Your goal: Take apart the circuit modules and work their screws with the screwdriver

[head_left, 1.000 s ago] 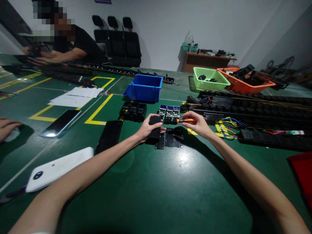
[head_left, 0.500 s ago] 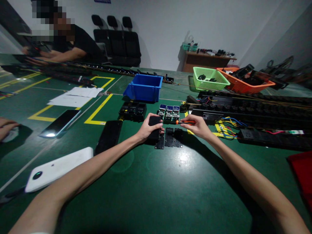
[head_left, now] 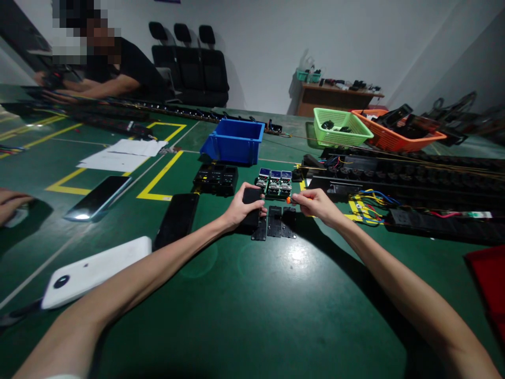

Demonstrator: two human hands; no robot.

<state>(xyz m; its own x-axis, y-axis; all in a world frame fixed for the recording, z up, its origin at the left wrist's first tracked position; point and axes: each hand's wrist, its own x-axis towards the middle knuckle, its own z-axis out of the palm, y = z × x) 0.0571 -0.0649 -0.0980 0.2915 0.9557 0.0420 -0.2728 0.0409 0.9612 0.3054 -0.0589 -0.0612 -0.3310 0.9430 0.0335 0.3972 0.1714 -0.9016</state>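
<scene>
My left hand (head_left: 239, 209) is closed around a black rectangular case (head_left: 251, 202), held above the green table. My right hand (head_left: 314, 204) pinches an orange-and-black screwdriver (head_left: 289, 200); its orange end sticks out to the left, and the rest is mostly hidden by the fingers. Between and just beyond the hands sits a row of small circuit modules (head_left: 275, 182) with blue-topped parts. Several flat black plates (head_left: 274, 221) lie in front of the modules, one partly behind the left hand. A black housing block (head_left: 215, 179) rests left of the modules.
A blue bin (head_left: 236, 142) stands behind the modules. Green (head_left: 341, 128) and orange (head_left: 398, 131) baskets are at back right, near long black strips with wires (head_left: 374, 202). Phones (head_left: 177, 220) and a white device (head_left: 98, 271) lie left. A co-worker (head_left: 118, 68) sits across; another hand (head_left: 13, 205) is at left.
My right hand has turned slightly and shifted, so less of the screwdriver shows and its orange end sits a little farther right. My left hand keeps the black case in place.
</scene>
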